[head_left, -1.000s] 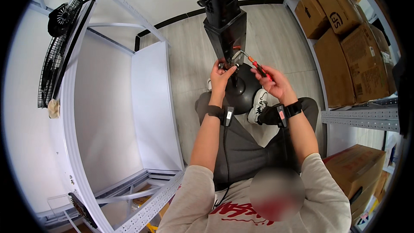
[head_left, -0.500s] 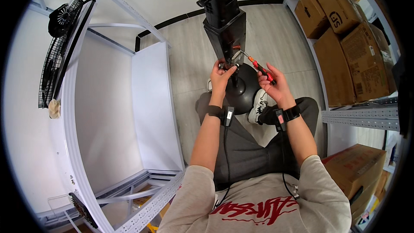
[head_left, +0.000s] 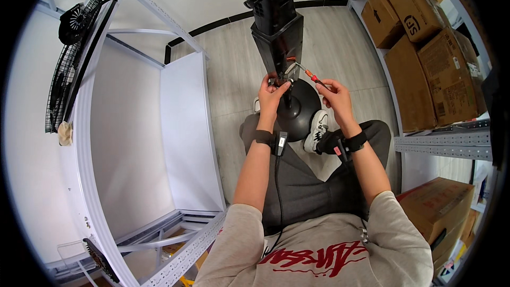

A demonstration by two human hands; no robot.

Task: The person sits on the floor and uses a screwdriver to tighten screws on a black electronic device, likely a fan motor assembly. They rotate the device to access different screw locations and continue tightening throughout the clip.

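1. A white shelf (head_left: 183,122) stands well to the left of my fingers.
2. Brown boxes (head_left: 454,77) are stacked well off to their right.
3. The black column (head_left: 279,40) rises just beyond my fingertips, its lower end at my left thumb.
4. Its round black base (head_left: 304,114) sits below and between my hands.
5. My left hand (head_left: 270,95) is closed on the column's lower end; the small part by the thumb is too small to tell.
6. My right hand (head_left: 336,96) pinches the screwdriver (head_left: 312,76) by its handle, shaft slanting up-left toward the column; I cannot tell whether its tip touches.
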